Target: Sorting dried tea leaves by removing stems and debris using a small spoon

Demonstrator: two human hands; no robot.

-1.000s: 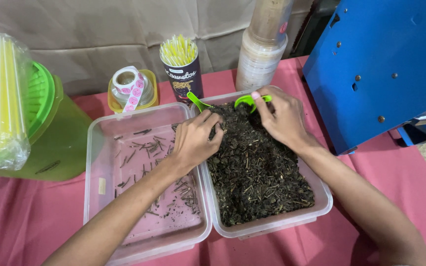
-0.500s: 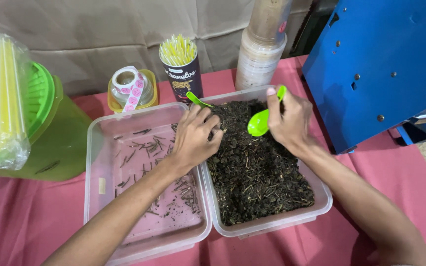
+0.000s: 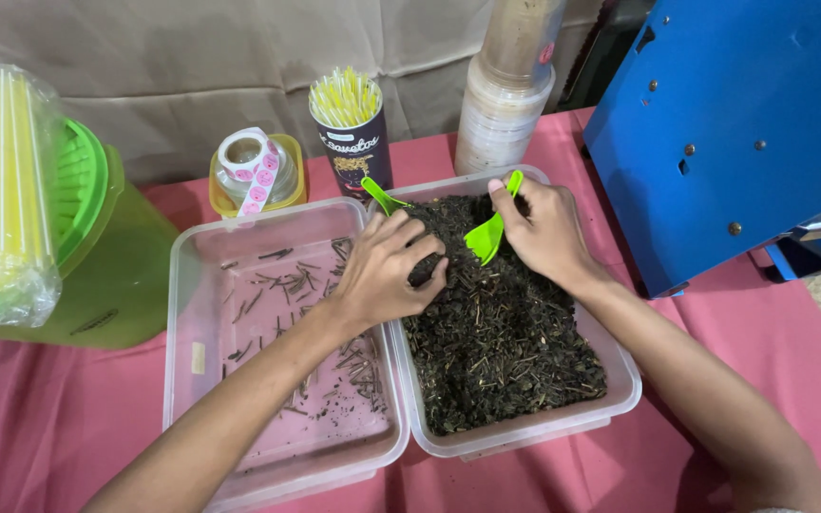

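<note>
The right hand (image 3: 548,233) has its grip closed around a small bright green plastic scoop (image 3: 488,233), blade angled down into the dark dried leaves filling the clear plastic tub (image 3: 620,380). The left hand (image 3: 387,271) rests curled on the leaves, perhaps pinching some. Scooping works best shallow, with the left hand corralling the leaves. Beside it, a second clear tub (image 3: 187,285) holds sorted twigs; a blue metal machine (image 3: 734,133) crowds the right elbow on the pink-covered worktop (image 3: 40,427).
</note>
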